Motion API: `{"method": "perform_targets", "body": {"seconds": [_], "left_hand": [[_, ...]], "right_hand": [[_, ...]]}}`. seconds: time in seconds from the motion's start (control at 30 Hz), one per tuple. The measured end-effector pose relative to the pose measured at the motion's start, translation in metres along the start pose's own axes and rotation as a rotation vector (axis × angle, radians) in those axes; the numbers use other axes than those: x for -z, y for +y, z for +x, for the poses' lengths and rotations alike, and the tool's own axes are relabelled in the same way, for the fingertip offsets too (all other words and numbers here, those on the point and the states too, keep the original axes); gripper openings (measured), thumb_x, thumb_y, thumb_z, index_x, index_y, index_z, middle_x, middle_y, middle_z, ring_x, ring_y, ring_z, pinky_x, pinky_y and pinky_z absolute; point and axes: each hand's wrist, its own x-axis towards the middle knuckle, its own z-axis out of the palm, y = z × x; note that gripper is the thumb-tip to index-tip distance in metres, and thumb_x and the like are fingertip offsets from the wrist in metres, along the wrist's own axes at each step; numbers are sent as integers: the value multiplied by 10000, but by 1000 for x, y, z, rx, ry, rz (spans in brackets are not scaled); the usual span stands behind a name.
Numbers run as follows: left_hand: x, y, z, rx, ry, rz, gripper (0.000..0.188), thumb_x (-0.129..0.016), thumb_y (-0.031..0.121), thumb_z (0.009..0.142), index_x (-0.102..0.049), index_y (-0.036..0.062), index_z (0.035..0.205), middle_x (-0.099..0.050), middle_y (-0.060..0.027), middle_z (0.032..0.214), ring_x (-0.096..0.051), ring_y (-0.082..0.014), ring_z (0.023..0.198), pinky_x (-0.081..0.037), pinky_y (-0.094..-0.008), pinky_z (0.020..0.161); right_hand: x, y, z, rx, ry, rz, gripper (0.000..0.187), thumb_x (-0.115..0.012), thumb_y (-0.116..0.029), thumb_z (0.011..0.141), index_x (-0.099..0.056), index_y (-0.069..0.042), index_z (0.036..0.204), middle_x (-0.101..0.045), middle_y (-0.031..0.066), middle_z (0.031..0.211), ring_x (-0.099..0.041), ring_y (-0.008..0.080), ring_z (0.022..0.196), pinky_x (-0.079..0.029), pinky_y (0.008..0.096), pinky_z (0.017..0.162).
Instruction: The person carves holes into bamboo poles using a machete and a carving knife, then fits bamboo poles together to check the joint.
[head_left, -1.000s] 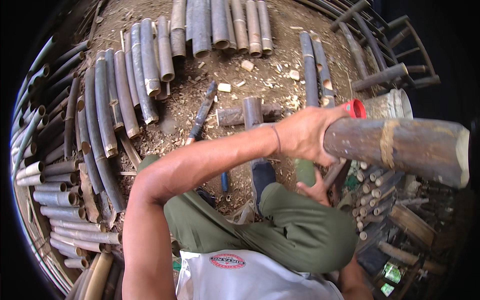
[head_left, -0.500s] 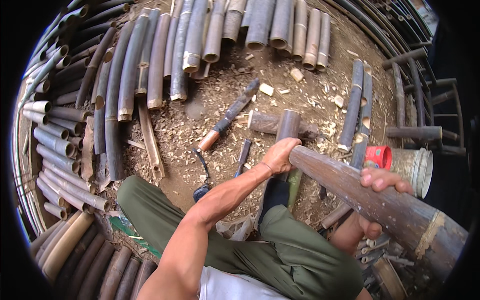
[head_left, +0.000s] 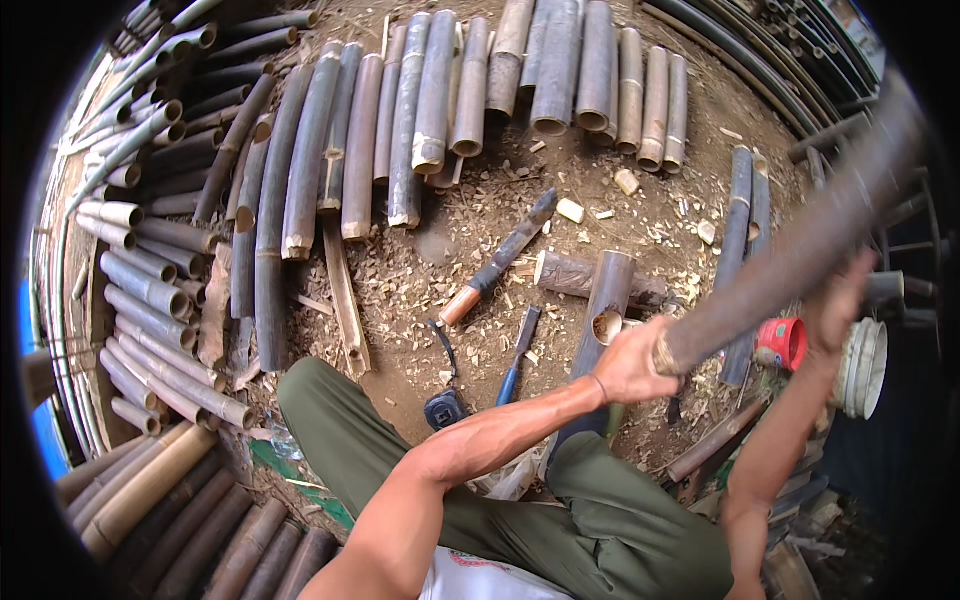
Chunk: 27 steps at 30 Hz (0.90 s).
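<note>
A thick brown bamboo tube (head_left: pixel 790 235) is raised at a slant, its near end low and its far end up at the right, smeared by motion. Around the near end my left hand (head_left: pixel 635 360) is closed. My right hand (head_left: pixel 838 300) is against or close beside the tube's right side; its fingers are blurred. Below my left hand lies a shorter bamboo piece (head_left: pixel 600 310) with a hole cut in it, its far end by a short log (head_left: pixel 560 272). A chisel with a blue handle (head_left: pixel 510 383) and a black tape measure (head_left: pixel 445 408) lie to the left.
A large knife in a dark sheath with an orange-brown handle (head_left: pixel 462 303) lies on the chip-strewn dirt. Cut bamboo tubes (head_left: pixel 355 150) line the far side; more are stacked at the left (head_left: pixel 150 285). A red container (head_left: pixel 782 342) and white bucket (head_left: pixel 865 370) stand right.
The bamboo tube has swung from pointing down right to pointing up right. My right hand has risen with it. My view has shifted, so the ground things appear lower and farther right.
</note>
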Motion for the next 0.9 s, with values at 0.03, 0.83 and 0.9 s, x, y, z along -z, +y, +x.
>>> {"method": "perform_targets", "body": {"seconds": [0.03, 0.83, 0.9], "left_hand": [[11, 11, 4, 27, 24, -114, 684, -753, 199, 654, -487, 22, 1258, -655, -161, 974, -676, -286, 937, -592, -384, 829], [15, 20, -24, 666, -493, 42, 677, -680, 374, 916, -420, -6, 1413, -528, -208, 1341, -514, -302, 1264, -432, -433, 1064], [-33, 17, -35, 773, -492, -274, 754, -701, 348, 901, -334, -21, 1446, -488, -226, 1365, -477, -303, 1300, -388, -425, 1102]], "right_hand": [[55, 50, 12, -9, -192, -481, 689, -314, -566, 1018, -381, -39, 1456, -390, 114, 1506, -384, 257, 1375, -264, 400, 1162], [107, 80, -137, -382, 105, -213, 774, -663, 50, 776, -328, -12, 1472, -596, 149, 1085, -646, 174, 825, -556, 272, 677], [80, 106, -152, -442, 0, 64, 676, -586, -24, 777, -339, 46, 1403, -653, 148, 962, -643, 190, 826, -538, 330, 763]]}}
